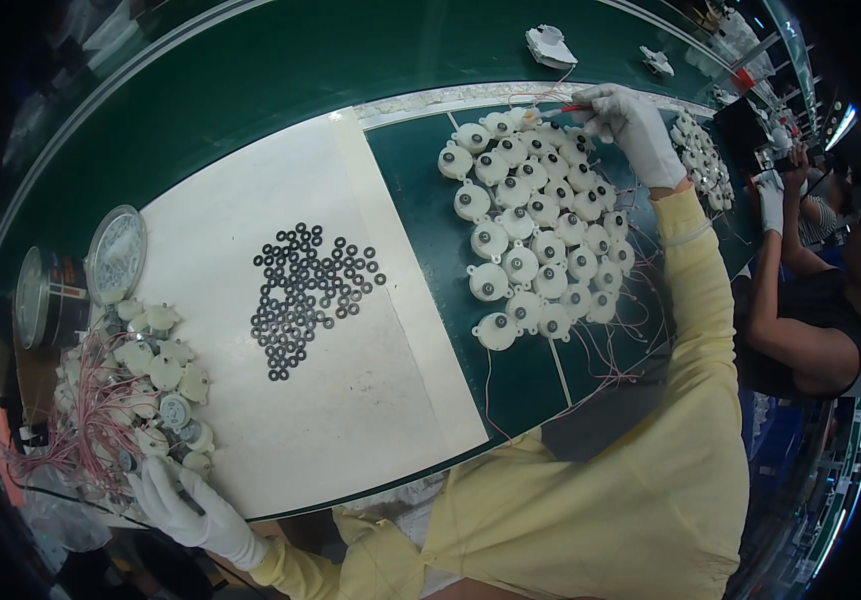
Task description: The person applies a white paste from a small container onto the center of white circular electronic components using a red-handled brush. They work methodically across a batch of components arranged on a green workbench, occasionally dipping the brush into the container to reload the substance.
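Cluster of white round parts [520,264] with dark centres on a green worktop [410,180], thin red tool [568,108] pinched in right gloved hand [618,115] at their far edge, left gloved hand [190,508] loosely spread by piled wired parts [164,372], black rings [300,284] on white sheet [370,400] between.

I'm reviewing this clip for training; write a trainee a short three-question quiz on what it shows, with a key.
1. True or false: the right hand is bare.
2. What lies scattered on the white sheet?
A) red screws
B) black rings
C) yellow caps
3. Fill in: the heap of cream wired housings lies nearest the wearer's ____ hand.

Key:
1. False; it wears a white glove.
2. B.
3. Left; the left hand is at the heap's near edge.
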{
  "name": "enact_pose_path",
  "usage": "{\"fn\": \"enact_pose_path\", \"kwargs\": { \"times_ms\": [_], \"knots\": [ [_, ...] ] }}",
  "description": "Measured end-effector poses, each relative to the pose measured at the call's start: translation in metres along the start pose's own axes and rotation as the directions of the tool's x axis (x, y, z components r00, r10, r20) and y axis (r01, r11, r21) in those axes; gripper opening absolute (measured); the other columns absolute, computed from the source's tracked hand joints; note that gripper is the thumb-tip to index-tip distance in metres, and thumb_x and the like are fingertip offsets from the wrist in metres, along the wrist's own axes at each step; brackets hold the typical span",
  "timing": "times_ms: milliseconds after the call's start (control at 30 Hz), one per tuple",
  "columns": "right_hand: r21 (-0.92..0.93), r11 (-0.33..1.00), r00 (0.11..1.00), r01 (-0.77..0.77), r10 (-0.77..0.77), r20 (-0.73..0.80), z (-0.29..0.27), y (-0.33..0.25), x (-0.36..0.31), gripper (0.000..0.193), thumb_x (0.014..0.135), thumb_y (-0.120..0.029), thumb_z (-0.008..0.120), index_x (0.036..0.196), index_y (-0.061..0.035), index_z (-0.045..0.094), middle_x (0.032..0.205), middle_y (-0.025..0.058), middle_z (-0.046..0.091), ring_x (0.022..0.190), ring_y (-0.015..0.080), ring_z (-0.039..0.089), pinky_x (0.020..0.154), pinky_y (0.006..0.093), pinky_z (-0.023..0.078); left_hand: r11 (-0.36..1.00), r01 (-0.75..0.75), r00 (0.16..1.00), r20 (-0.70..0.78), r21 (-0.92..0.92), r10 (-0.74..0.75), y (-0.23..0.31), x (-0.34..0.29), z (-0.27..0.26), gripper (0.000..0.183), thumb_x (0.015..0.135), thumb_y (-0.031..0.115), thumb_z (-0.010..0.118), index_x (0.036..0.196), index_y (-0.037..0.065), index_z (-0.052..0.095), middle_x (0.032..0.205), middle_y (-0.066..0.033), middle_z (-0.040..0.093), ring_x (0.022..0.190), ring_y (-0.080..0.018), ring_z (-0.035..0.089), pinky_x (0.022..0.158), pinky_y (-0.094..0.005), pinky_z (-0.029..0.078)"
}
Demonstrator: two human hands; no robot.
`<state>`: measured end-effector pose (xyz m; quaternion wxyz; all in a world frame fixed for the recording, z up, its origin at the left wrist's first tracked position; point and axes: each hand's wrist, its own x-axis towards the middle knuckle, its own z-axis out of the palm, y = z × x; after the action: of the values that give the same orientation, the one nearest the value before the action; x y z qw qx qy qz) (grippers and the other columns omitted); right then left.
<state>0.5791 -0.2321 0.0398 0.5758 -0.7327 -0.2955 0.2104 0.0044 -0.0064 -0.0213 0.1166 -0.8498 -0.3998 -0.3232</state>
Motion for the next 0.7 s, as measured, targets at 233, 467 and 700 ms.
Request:
{"fn": "enact_pose_path", "kwargs": {
  "times_ms": [233,467,700],
  "knots": [
    [0.034,0.999,1.0,0.003,-0.003,-0.016,0.004,0.009,0.001,0.033,0.083,-0.012,0.05,0.105,0.0063,0.067,0.089,0.015,0.07,0.065,0.012,0.062,0.055,0.0216,0.041,1.0,-0.008,1.0,-0.004,0.013,0.008,0.0,0.0,-0.001,0.035,0.089,0.005,0.056,0.123,-0.005,0.059,0.124,-0.0194,0.059,0.122,-0.0434,0.05,0.105,-0.0517,0.039],
    [0.057,0.998,0.999,-0.04,0.041,-0.009,0.003,0.01,-0.005,0.029,0.088,-0.013,0.05,0.106,0.0069,0.061,0.089,0.0137,0.069,0.066,0.0115,0.06,0.058,0.0212,0.042,1.0,-0.007,1.0,0.009,0.024,0.007,-0.001,-0.001,-0.001,0.035,0.089,0.003,0.056,0.123,-0.005,0.059,0.123,-0.0194,0.059,0.122,-0.0434,0.05,0.104,-0.0519,0.039],
    [0.023,0.999,0.998,-0.034,0.035,-0.052,0.004,0.011,-0.009,0.03,0.089,-0.013,0.047,0.107,0.0067,0.061,0.089,0.014,0.068,0.067,0.0121,0.061,0.058,0.0211,0.042,1.0,-0.006,1.0,0.004,0.016,0.006,0.001,0.0,-0.002,0.035,0.089,0.003,0.057,0.123,-0.005,0.059,0.123,-0.0195,0.059,0.122,-0.0438,0.05,0.103,-0.0518,0.039]
  ]
}}
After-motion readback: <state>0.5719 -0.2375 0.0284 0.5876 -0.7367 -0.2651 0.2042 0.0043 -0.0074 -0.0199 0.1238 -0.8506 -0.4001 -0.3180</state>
